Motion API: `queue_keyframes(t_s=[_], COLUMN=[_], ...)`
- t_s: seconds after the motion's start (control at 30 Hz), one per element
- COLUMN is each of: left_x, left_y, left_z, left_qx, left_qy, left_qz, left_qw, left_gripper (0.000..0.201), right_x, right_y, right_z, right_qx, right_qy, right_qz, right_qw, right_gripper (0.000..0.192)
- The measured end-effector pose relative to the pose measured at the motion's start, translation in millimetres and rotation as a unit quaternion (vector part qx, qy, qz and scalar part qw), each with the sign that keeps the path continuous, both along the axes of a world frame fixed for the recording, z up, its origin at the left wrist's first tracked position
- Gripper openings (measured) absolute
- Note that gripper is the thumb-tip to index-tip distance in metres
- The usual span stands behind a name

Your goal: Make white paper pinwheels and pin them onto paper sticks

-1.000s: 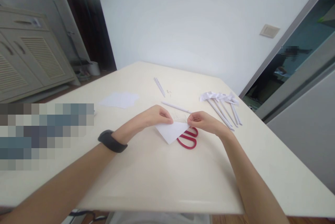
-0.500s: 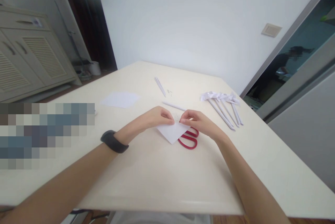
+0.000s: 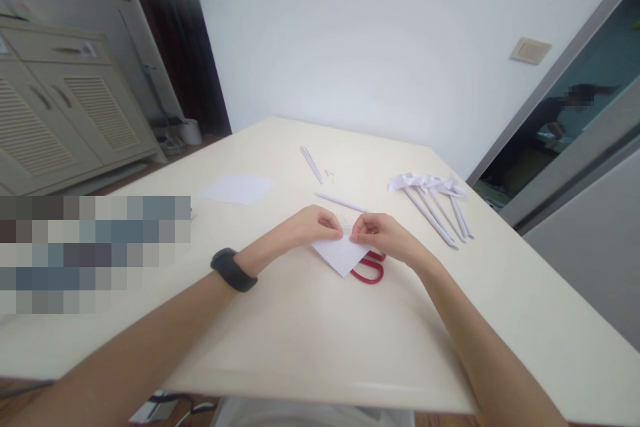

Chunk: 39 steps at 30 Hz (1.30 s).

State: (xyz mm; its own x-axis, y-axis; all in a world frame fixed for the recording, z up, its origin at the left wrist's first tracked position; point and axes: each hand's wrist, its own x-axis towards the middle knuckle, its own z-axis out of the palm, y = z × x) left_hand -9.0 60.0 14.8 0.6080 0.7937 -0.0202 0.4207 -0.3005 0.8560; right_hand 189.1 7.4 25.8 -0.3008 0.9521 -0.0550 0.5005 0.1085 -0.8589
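Between my hands is a small piece of white paper (image 3: 341,255), one corner pointing toward me. My left hand (image 3: 320,225), with a black band on the wrist, pinches its upper edge from the left. My right hand (image 3: 377,232) pinches the same edge close by. Red-handled scissors (image 3: 374,272) lie on the table, partly hidden behind the paper and my right hand. Just beyond my fingers rests a rolled white paper stick (image 3: 340,202). Small thin bits, too fine to name, lie past my fingertips.
Several paper sticks with crumpled white tops (image 3: 427,184) lie at the right. Thin paper rolls (image 3: 311,164) are farther back, and flat white paper (image 3: 239,188) is at the left. The white table (image 3: 300,340) meets a wall. Another person (image 3: 543,120) is beyond the doorway at right.
The whole view has shifted slightly, so things appear farther right. Both hands keep their pinch on the paper, which now covers a little more of the scissors.
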Motion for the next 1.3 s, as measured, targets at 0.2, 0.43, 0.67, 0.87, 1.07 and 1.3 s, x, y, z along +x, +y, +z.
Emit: queue_keyframes(t_s=[0.2, 0.43, 0.67, 0.87, 1.07, 1.3], left_x=[-9.2, -27.2, -36.0, -27.3, -16.3, -14.3], left_y=[9.9, 25.3, 36.0, 18.4, 0.5, 2.5], left_z=[4.6, 10.6, 9.2, 21.3, 23.2, 14.5], left_qx=[-0.031, -0.014, 0.022, 0.057, 0.069, 0.088], left_qy=[-0.017, 0.008, 0.015, -0.003, -0.014, 0.006], left_qz=[0.011, 0.019, 0.055, -0.065, -0.109, -0.113], left_qw=[0.999, 1.0, 0.998, 0.996, 0.991, 0.99], left_gripper=[0.021, 0.02, 0.022, 0.036, 0.039, 0.047], right_x=[11.2, 20.2, 24.0, 21.8, 19.2, 18.2], right_y=[1.9, 4.3, 6.9, 7.1, 4.7, 4.0], right_z=[4.5, 6.9, 5.4, 2.9, 4.2, 5.5], right_qx=[-0.009, -0.006, -0.018, -0.018, -0.019, -0.025], right_qy=[0.042, 0.042, 0.046, 0.055, 0.053, 0.079], right_qz=[0.003, -0.021, -0.034, -0.038, -0.035, -0.03], right_qw=[0.999, 0.999, 0.998, 0.998, 0.998, 0.996], right_gripper=[0.017, 0.019, 0.018, 0.021, 0.023, 0.022])
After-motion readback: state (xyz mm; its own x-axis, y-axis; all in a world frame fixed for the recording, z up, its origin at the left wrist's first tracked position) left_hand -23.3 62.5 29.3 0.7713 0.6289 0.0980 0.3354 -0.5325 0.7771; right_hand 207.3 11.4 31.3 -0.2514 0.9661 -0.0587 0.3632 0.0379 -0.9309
